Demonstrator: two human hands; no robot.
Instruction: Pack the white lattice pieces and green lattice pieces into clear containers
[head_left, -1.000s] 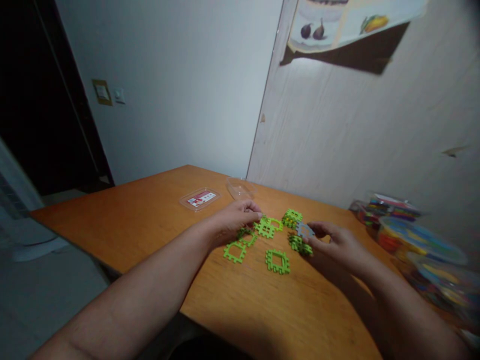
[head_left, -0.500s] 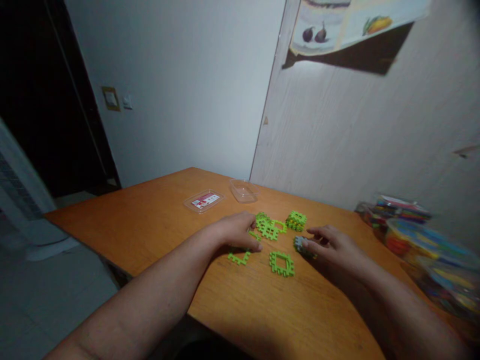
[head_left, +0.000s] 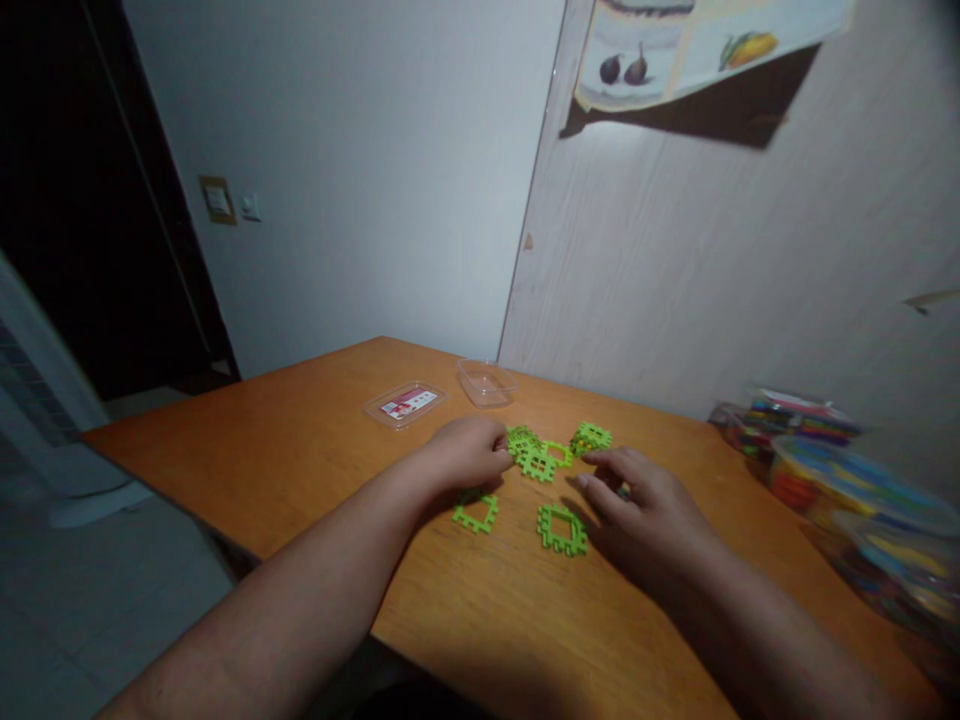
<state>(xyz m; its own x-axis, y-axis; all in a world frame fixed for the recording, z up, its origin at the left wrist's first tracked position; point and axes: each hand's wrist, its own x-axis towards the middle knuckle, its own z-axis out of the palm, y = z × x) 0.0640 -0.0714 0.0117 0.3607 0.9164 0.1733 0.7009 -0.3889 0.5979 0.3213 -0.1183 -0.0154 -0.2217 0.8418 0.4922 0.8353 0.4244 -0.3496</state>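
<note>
My left hand (head_left: pixel 469 452) is closed at the left edge of a cluster of green interlocking plastic pieces (head_left: pixel 537 462). Its thumb and fingers are pressed together, and whatever they hold is hidden. Below it lies a thin green open-frame piece (head_left: pixel 475 512). My right hand (head_left: pixel 634 495) hovers with thumb and fingers apart, nothing clearly gripped. A small grey bit shows behind its thumb. Just beyond the right fingertips stands a stack of green pieces (head_left: pixel 591 438) with some yellow. A thicker green square frame (head_left: pixel 562 529) lies on the table between my hands, toward me.
On the wooden table (head_left: pixel 300 430), a clear plastic tub (head_left: pixel 486 383) stands at the back beside its labelled lid (head_left: pixel 406 404). Along the right wall are round clear containers (head_left: pixel 862 490) of colourful items and a packet of colourful sticks (head_left: pixel 799 418).
My left thumb has drawn in against the fingers, and the green piece beside it is now out of sight. My right hand has shifted left, covering most of the grey piece.
</note>
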